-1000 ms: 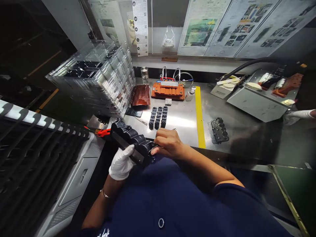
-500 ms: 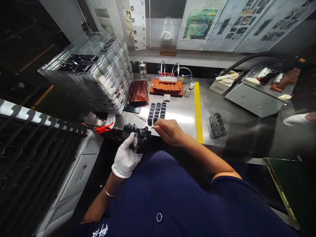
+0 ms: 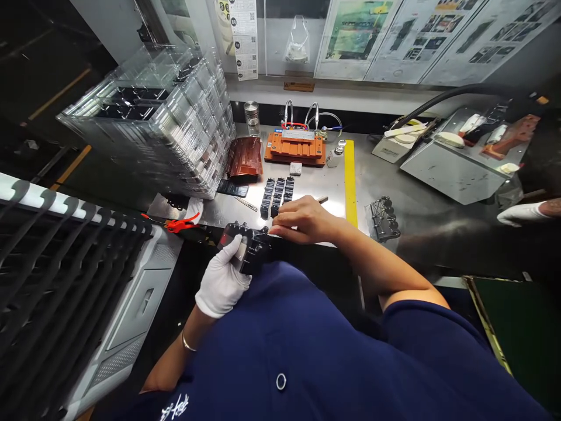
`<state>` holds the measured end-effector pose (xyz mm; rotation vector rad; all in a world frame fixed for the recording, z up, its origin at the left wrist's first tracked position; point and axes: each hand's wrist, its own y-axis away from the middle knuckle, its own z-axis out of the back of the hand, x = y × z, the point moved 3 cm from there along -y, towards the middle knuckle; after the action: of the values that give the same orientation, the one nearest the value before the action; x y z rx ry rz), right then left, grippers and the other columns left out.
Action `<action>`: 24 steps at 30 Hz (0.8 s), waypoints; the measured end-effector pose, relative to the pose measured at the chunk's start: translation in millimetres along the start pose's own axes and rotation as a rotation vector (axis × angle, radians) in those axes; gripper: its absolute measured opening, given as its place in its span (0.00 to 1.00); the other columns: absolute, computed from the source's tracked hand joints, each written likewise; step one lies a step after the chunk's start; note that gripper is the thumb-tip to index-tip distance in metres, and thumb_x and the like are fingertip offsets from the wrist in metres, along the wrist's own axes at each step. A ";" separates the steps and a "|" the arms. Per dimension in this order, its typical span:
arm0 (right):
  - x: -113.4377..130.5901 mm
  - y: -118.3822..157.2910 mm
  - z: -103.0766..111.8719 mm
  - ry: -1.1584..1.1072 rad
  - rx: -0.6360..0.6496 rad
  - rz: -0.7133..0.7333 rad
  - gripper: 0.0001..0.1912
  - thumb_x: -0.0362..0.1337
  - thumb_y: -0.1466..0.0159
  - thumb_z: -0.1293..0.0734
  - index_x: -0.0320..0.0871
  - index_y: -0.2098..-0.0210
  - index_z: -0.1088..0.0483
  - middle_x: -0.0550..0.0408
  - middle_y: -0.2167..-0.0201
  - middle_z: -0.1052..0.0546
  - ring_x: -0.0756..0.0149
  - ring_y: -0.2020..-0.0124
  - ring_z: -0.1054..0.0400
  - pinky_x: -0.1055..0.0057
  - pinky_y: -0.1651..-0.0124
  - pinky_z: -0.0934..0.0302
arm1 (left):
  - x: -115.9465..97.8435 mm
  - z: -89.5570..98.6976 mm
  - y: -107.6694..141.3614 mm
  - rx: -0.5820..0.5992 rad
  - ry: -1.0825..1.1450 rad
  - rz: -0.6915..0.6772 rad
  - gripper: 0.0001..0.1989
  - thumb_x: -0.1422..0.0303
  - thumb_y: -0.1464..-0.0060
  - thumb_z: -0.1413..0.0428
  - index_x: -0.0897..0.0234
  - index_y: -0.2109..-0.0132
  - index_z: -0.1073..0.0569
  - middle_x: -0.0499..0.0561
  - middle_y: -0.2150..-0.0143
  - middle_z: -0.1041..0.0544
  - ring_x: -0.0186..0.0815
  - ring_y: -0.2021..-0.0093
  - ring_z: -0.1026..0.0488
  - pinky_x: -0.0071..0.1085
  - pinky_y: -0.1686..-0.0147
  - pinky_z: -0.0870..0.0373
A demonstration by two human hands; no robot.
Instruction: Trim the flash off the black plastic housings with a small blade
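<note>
My left hand [image 3: 221, 280], in a white glove, grips a black moulded plastic part [image 3: 252, 248] just off the bench's front edge. The thumb presses on a flat pale patch of it. My bare right hand [image 3: 304, 219] has its fingers curled together, their tips at the part's upper right corner. What they pinch, if anything, is hidden. A short dark rod end [image 3: 322, 199] shows behind this hand; whether it is held or lies on the bench, I cannot tell. Several black ribbed strips [image 3: 277, 196] lie in a row beyond my fingers.
Tall stacked clear trays [image 3: 193, 128] stand at the left. An orange fixture [image 3: 294, 151] sits at the back, a small bottle [image 3: 335, 156] beside it. Tweezers [image 3: 246, 203] and a red air gun [image 3: 183, 223] lie leftward. Right of yellow tape [image 3: 350, 181] are another black part [image 3: 384, 219] and another person's gloved hand [image 3: 519, 214].
My right hand has turned flatter, and its fingers have shifted at the part's corner. A pale thin tip seen there earlier is gone from sight. The rod end behind the hand now shows.
</note>
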<state>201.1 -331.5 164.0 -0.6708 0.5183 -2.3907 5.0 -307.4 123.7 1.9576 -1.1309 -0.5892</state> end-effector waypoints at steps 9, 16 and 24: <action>-1.1 6.3 4.3 -0.314 0.167 -0.050 0.24 0.47 0.29 0.44 0.43 0.77 0.32 0.59 0.82 0.37 0.74 0.80 0.44 0.73 0.73 0.51 | 2.8 8.1 -6.8 0.112 -0.090 0.074 0.18 0.73 0.32 0.57 0.66 0.44 0.25 0.51 0.66 0.16 0.31 0.63 0.18 0.21 0.58 0.23; -5.7 16.5 3.6 -0.687 0.449 -0.142 0.29 0.54 0.31 0.42 0.40 0.78 0.30 0.58 0.83 0.34 0.76 0.81 0.44 0.76 0.76 0.50 | 14.4 6.0 -5.8 0.100 -0.134 0.152 0.17 0.74 0.33 0.56 0.69 0.52 0.22 0.53 0.66 0.16 0.33 0.63 0.18 0.24 0.58 0.22; -6.6 26.8 -8.6 -0.580 0.163 -0.476 0.27 0.54 0.31 0.42 0.36 0.67 0.25 0.57 0.77 0.31 0.75 0.76 0.40 0.77 0.74 0.44 | -16.9 5.6 -0.8 0.258 -0.022 -0.170 0.28 0.71 0.30 0.65 0.60 0.61 0.19 0.48 0.70 0.16 0.28 0.69 0.19 0.21 0.65 0.22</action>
<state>212.4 -345.6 141.4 -1.4714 -0.0974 -2.4454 -6.9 -294.7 119.9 2.2905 -1.1048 -0.5773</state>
